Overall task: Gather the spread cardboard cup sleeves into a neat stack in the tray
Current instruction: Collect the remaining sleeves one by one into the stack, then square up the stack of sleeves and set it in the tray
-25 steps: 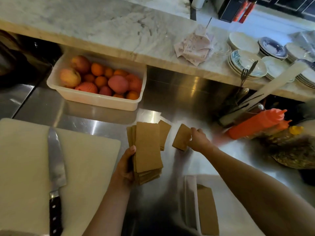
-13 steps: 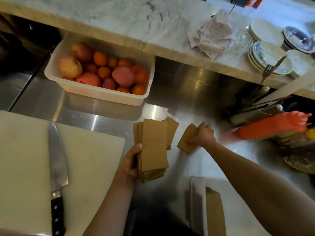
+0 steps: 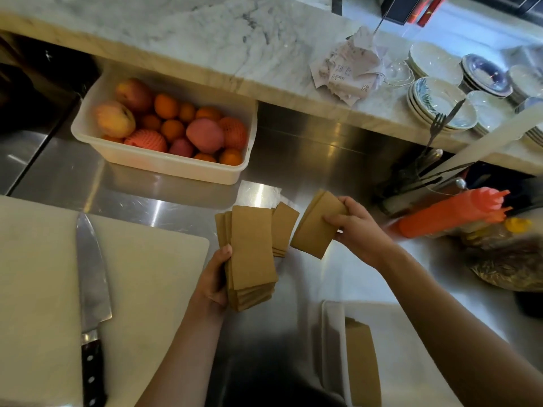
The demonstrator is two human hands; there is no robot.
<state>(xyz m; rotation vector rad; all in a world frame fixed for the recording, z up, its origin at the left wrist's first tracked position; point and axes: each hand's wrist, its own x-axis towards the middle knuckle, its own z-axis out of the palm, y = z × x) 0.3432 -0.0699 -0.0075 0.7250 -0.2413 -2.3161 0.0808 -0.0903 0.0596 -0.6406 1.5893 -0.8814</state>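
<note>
Gripping a thick stack of flat brown cardboard cup sleeves [image 3: 252,257] along its side, the left hand [image 3: 213,282] holds it over the middle of the steel counter [image 3: 293,160]. The right hand [image 3: 357,227] pinches a thin bundle [image 3: 316,227] just beside it; a few sleeves [image 3: 283,227] lie between, and one sleeve [image 3: 363,365] sits in the white tray [image 3: 332,342] at the near edge. Light, stiff and slippery against each other, they probably handle best squeezed by the long edges.

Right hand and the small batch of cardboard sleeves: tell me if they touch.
Touching. The head view shows the right hand pinching the small sleeve batch, fingers wrapped over its right edge.
</note>
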